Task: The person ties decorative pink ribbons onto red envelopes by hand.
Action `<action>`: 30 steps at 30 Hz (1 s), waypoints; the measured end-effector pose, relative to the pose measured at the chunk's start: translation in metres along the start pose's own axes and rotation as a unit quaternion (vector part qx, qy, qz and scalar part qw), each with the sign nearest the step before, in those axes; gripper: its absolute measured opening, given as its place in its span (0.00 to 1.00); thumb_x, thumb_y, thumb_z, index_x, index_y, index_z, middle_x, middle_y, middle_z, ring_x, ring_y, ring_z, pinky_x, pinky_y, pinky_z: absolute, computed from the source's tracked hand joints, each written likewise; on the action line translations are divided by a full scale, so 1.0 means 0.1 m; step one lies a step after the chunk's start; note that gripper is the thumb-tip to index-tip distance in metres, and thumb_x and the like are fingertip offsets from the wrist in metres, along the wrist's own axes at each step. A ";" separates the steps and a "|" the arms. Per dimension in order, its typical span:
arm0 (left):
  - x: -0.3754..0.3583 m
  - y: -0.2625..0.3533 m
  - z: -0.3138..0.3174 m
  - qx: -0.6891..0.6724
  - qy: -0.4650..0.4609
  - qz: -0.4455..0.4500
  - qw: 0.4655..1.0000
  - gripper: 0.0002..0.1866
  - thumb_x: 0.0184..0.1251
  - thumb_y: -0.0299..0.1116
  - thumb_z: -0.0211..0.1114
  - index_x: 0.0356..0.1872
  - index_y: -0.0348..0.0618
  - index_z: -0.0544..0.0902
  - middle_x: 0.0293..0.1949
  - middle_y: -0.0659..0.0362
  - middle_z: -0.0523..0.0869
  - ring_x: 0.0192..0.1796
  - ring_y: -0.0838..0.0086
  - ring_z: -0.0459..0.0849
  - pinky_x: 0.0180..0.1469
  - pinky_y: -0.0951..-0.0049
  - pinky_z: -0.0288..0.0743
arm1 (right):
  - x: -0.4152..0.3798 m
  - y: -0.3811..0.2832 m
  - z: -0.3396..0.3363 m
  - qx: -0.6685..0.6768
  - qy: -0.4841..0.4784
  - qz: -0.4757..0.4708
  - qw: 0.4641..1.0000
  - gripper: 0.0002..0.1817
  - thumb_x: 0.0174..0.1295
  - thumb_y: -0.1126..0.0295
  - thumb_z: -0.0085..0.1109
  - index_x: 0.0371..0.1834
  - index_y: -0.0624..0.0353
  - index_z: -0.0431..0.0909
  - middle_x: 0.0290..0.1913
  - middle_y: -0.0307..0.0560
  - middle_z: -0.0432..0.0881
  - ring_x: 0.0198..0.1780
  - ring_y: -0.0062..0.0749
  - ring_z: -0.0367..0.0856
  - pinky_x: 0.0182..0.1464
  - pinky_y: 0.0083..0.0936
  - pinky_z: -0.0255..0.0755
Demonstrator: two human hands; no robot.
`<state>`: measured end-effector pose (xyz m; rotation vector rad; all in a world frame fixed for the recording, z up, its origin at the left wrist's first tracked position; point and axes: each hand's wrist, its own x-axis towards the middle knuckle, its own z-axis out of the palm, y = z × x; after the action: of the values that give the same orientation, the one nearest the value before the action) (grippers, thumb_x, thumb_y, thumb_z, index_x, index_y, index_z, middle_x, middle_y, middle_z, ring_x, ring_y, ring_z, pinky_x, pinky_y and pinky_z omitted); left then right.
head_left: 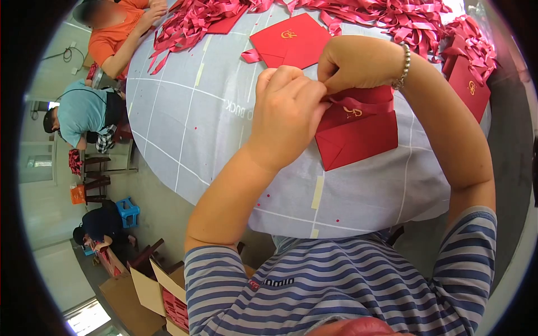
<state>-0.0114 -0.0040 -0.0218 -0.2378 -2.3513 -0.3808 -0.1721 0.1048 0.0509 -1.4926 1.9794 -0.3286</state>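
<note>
A red paper bag (361,143) with gold lettering lies on the grey cloth-covered table (224,145), under and in front of my hands. Along its top runs a pink-red ribbon (370,106), whose left end reaches my fingers. My left hand (288,109) is closed, its fingertips pinched on the ribbon at the bag's upper left corner. Touching it from the right, my right hand (358,61) is closed too, with thumb and finger together; what lies between them is hidden.
Another red bag (300,45) lies beyond my hands. Ribbon piles (386,19) line the far edge; a further bag (471,92) is at right. A person in orange (115,36) sits at far left. An open carton (151,291) stands below left.
</note>
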 end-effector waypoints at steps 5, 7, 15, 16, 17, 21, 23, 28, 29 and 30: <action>-0.05 -0.12 0.01 -0.074 -0.063 -0.078 0.992 0.15 0.46 0.27 0.79 0.34 0.45 0.81 0.33 0.61 0.83 0.44 0.64 0.81 0.56 0.60 0.68 | 0.36 0.43 0.27 0.015 0.301 -0.052 0.952 0.12 0.67 0.65 0.60 0.39 0.63 0.86 0.29 0.51 0.83 0.29 0.33 0.79 0.37 0.31 0.74; -0.04 -0.11 -0.01 -0.096 -0.085 -0.092 0.987 0.16 0.45 0.27 0.79 0.34 0.45 0.81 0.34 0.61 0.84 0.44 0.64 0.81 0.56 0.60 0.68 | 0.35 0.29 0.11 0.007 0.371 0.038 0.928 0.13 0.72 0.63 0.59 0.42 0.64 0.85 0.31 0.44 0.82 0.32 0.22 0.78 0.38 0.25 0.75; -0.12 -0.35 -0.01 -0.075 -0.154 -0.197 0.965 0.11 0.56 0.32 0.67 0.40 0.42 0.88 0.36 0.59 0.86 0.44 0.63 0.81 0.56 0.58 0.69 | -0.27 0.68 0.38 0.108 0.419 -0.068 0.899 0.16 0.67 0.65 0.63 0.27 0.66 0.79 0.16 0.46 0.70 0.19 0.23 0.67 0.25 0.25 0.65; -0.11 -0.34 0.00 -0.058 -0.163 -0.226 0.959 0.11 0.56 0.32 0.66 0.39 0.42 0.89 0.35 0.59 0.86 0.44 0.62 0.81 0.55 0.58 0.70 | -0.42 0.76 0.41 0.055 0.407 -0.006 0.912 0.21 0.68 0.60 0.65 0.23 0.65 0.78 0.14 0.42 0.69 0.18 0.23 0.66 0.24 0.24 0.64; -0.11 -0.34 0.02 -0.054 -0.146 -0.228 0.961 0.07 0.58 0.33 0.68 0.33 0.42 0.89 0.34 0.59 0.86 0.42 0.62 0.80 0.53 0.61 0.70 | -0.57 0.86 0.44 0.028 0.360 0.056 0.931 0.22 0.68 0.59 0.66 0.22 0.65 0.78 0.14 0.42 0.68 0.18 0.23 0.65 0.24 0.25 0.64; -0.02 -0.32 0.20 -0.038 -0.066 -0.173 0.982 0.09 0.60 0.36 0.71 0.31 0.41 0.89 0.30 0.59 0.85 0.41 0.61 0.80 0.52 0.62 0.70 | -0.76 0.89 0.61 0.001 0.246 0.244 0.938 0.25 0.68 0.51 0.66 0.24 0.64 0.82 0.16 0.39 0.75 0.19 0.19 0.73 0.24 0.23 0.66; 0.01 -0.31 0.31 -0.110 -0.074 -0.205 0.970 0.11 0.60 0.39 0.74 0.31 0.40 0.89 0.30 0.59 0.85 0.37 0.65 0.83 0.46 0.65 0.75 | -0.73 0.88 0.68 -0.029 0.251 0.238 0.938 0.24 0.68 0.53 0.68 0.25 0.65 0.81 0.17 0.39 0.75 0.20 0.20 0.73 0.25 0.23 0.66; 0.06 -0.26 0.26 -0.248 -0.196 -0.365 0.875 0.10 0.62 0.33 0.76 0.35 0.37 0.88 0.27 0.67 0.81 0.31 0.84 0.77 0.33 0.79 0.72 | -0.64 0.88 0.76 0.089 0.308 0.137 0.937 0.16 0.66 0.63 0.68 0.28 0.65 0.81 0.23 0.46 0.82 0.26 0.26 0.81 0.32 0.25 0.73; 0.05 -0.27 0.25 -0.259 -0.211 -0.362 0.870 0.09 0.61 0.32 0.77 0.35 0.37 0.88 0.26 0.69 0.80 0.30 0.87 0.76 0.33 0.80 0.72 | -0.62 0.87 0.75 0.087 0.307 0.135 0.938 0.16 0.66 0.63 0.68 0.28 0.65 0.81 0.23 0.46 0.82 0.26 0.26 0.81 0.32 0.25 0.73; 0.04 -0.29 0.25 -0.260 -0.209 -0.363 0.870 0.09 0.61 0.32 0.77 0.35 0.37 0.88 0.26 0.69 0.80 0.30 0.87 0.76 0.33 0.80 0.72 | -0.60 0.84 0.74 0.130 0.352 0.080 0.923 0.13 0.67 0.67 0.67 0.30 0.66 0.81 0.26 0.44 0.85 0.29 0.23 0.82 0.33 0.23 0.75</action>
<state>-0.0384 -0.0230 -0.0421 0.3831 -2.6418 -1.4624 -0.1817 0.2006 -0.0323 -1.1108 2.4511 -1.1378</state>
